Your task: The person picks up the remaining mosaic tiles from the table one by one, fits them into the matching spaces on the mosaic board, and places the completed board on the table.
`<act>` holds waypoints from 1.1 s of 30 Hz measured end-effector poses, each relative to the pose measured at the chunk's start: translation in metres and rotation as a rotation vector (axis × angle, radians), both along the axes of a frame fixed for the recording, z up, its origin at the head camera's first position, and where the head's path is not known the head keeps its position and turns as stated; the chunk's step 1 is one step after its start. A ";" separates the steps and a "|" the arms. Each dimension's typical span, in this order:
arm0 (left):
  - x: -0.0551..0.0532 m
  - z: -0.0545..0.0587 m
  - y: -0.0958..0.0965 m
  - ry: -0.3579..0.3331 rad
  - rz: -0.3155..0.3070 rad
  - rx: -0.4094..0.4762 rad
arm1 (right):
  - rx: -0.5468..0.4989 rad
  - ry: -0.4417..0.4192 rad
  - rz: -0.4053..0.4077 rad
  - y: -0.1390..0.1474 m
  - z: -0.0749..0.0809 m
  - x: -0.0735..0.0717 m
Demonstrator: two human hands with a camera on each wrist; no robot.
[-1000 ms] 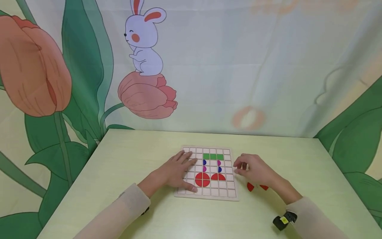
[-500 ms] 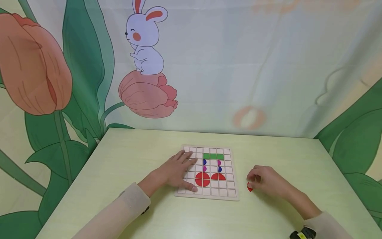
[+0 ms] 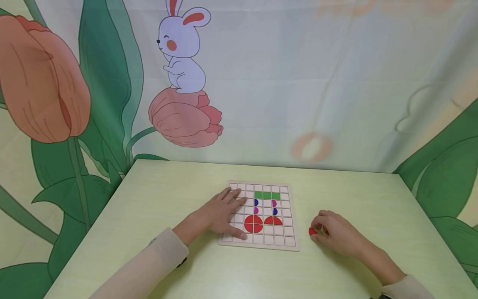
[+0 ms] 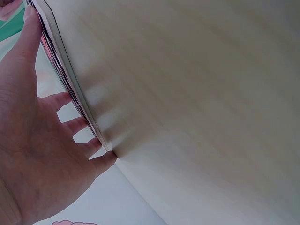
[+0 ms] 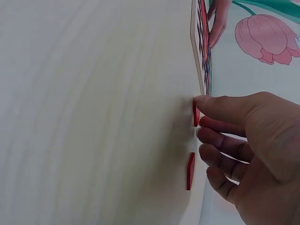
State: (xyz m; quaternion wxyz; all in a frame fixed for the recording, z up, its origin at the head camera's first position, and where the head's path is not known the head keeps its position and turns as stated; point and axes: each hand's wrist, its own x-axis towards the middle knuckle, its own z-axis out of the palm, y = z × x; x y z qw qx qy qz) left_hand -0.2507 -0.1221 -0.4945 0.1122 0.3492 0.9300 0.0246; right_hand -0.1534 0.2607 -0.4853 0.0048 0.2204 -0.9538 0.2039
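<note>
A square wooden grid board (image 3: 269,239) lies on the table in the head view. My left hand (image 3: 221,214) rests spread over its left side, fingers straight. Set in the board are a green strip (image 3: 267,195), small blue and pink half-rounds, a full red circle (image 3: 253,224) and a red half circle (image 3: 273,221). To the right of the board, my right hand (image 3: 341,236) pinches a red quarter-circle piece (image 3: 312,232) between thumb and forefinger, low at the tabletop. A second red piece (image 5: 191,171) lies under that hand in the right wrist view; the head view hides it.
The pale wooden table (image 3: 168,187) reaches back to a hanging cloth (image 3: 261,83) printed with a rabbit, tulips and leaves. Its far edge meets the cloth.
My right hand has moved from beside the board's right edge, right and toward me, to the red pieces, and now pinches one. The left hand has stayed on the board.
</note>
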 end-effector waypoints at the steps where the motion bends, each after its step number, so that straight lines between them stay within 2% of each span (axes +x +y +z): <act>1: 0.000 0.000 0.000 0.000 0.000 -0.001 | -0.001 0.005 -0.001 -0.001 0.000 0.000; 5: 0.000 -0.001 0.000 -0.002 0.000 0.001 | -0.021 0.005 -0.001 -0.001 -0.001 0.001; 12: -0.001 -0.002 0.000 0.004 0.001 0.002 | -0.095 -0.065 0.006 0.000 -0.004 -0.003; 20: -0.001 -0.001 0.000 0.003 0.006 0.000 | -0.151 -0.159 0.013 -0.009 0.006 -0.016; 27: 0.000 0.000 0.000 0.007 0.000 -0.002 | -0.222 -0.140 -0.009 -0.032 0.006 -0.029; 33: 0.000 0.001 0.000 0.004 0.001 -0.004 | -0.278 -0.175 0.011 -0.062 0.005 -0.034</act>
